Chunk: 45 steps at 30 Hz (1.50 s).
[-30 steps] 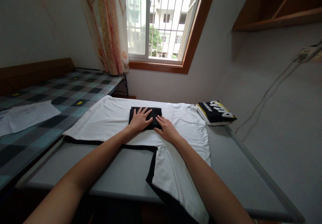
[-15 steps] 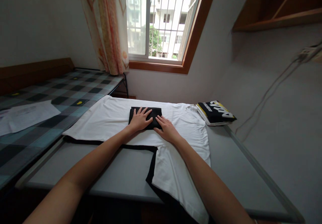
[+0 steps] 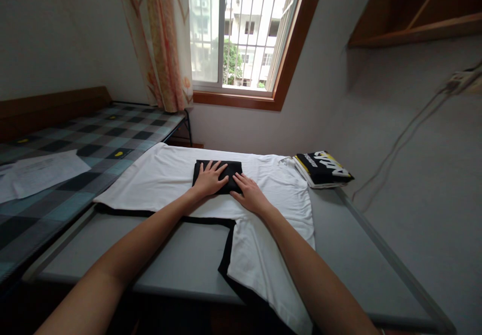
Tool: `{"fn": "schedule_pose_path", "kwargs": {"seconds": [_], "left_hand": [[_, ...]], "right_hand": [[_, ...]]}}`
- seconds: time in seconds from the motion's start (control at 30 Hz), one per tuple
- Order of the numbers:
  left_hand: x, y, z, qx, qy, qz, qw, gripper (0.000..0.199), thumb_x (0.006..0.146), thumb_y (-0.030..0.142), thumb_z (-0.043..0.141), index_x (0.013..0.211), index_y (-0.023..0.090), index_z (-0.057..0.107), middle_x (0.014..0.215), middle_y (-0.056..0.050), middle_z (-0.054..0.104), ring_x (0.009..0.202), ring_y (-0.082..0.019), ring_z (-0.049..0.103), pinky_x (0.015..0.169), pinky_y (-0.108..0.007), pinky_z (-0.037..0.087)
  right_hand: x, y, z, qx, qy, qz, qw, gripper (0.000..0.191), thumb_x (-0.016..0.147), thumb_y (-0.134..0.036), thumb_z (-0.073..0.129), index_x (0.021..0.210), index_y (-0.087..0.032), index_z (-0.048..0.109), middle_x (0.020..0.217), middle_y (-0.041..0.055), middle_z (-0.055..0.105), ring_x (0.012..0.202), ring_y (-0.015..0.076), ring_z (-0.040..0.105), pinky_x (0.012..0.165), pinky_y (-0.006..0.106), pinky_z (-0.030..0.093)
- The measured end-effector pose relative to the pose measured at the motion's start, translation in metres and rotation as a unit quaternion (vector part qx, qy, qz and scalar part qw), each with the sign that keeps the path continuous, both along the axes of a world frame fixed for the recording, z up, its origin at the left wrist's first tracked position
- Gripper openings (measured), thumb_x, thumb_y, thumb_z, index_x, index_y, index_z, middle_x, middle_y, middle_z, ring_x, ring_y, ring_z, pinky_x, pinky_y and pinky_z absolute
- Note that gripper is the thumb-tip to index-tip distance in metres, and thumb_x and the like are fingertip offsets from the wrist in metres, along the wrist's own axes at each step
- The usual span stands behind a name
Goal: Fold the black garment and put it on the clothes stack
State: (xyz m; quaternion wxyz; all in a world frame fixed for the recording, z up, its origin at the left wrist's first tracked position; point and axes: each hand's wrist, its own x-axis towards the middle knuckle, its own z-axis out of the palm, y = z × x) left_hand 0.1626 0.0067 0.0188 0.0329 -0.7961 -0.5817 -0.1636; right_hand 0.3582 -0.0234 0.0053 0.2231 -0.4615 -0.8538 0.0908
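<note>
left hand lying flat, fingers spread, on the folded black cloth | cloth's long axis running left-right atop the white shirt on the bench | right hand pressing open-palmed on its near-right corner | we are gripping nothing.

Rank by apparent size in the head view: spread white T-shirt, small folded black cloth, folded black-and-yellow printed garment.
1. Spread white T-shirt.
2-3. Small folded black cloth and folded black-and-yellow printed garment look alike; hands cover part of the cloth.
</note>
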Motion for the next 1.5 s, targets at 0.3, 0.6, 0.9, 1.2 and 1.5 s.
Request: {"fn": "schedule_pose_path", "kwargs": {"seconds": [0.3,0.6,0.9,1.2,1.5], "left_hand": [[0.0008,-0.0019,0.0025,-0.007,-0.002,0.003,1.0,0.057,0.092,0.053,0.038,0.145,0.033,0.04,0.153,-0.001,0.036,0.143,-0.03,0.025,0.116,-0.057,0.016],[0.0,-0.0016,0.0011,0.001,-0.001,-0.003,1.0,0.057,0.092,0.053,0.037,0.145,0.031,0.041,0.154,-0.002,0.036,0.143,-0.031,0.025,0.115,-0.059,0.016],[-0.0001,-0.0008,0.0012,-0.003,0.0,-0.001,1.0,0.057,0.092,0.053,0.038,0.145,0.032,0.041,0.153,-0.001,0.036,0.143,-0.031,0.025,0.115,-0.059,0.016],[0.0001,-0.001,0.0012,-0.005,-0.005,0.0,1.0,0.056,0.092,0.053,0.038,0.144,0.032,0.041,0.153,-0.001,0.036,0.143,-0.031,0.025,0.115,-0.058,0.016],[0.0008,-0.0023,0.0028,-0.005,-0.003,0.003,1.0,0.056,0.092,0.052,0.039,0.144,0.032,0.041,0.153,-0.001,0.037,0.142,-0.03,0.026,0.115,-0.057,0.016]], "right_hand": [[0.0004,0.0013,-0.0021,0.003,-0.002,0.001,1.0,0.063,0.09,-0.045,0.053,0.147,-0.02,0.04,0.152,0.0117,0.037,0.142,0.0302,0.028,0.113,0.052,0.027],[0.0001,0.0005,-0.0014,0.0,-0.004,0.0,1.0,0.063,0.09,-0.044,0.054,0.146,-0.018,0.041,0.152,0.012,0.037,0.142,0.0307,0.028,0.114,0.052,0.027],[0.0,0.0009,-0.0019,0.003,-0.004,0.0,1.0,0.063,0.09,-0.044,0.053,0.146,-0.019,0.041,0.152,0.0124,0.037,0.142,0.0305,0.028,0.113,0.053,0.027],[0.0005,0.0005,-0.001,0.003,-0.001,0.002,1.0,0.063,0.09,-0.044,0.053,0.147,-0.02,0.039,0.152,0.012,0.037,0.142,0.0302,0.028,0.113,0.053,0.027],[0.0004,0.0014,-0.002,0.0,-0.005,0.002,1.0,0.064,0.09,-0.045,0.053,0.147,-0.02,0.039,0.152,0.0115,0.036,0.143,0.0298,0.027,0.113,0.052,0.027]]}}
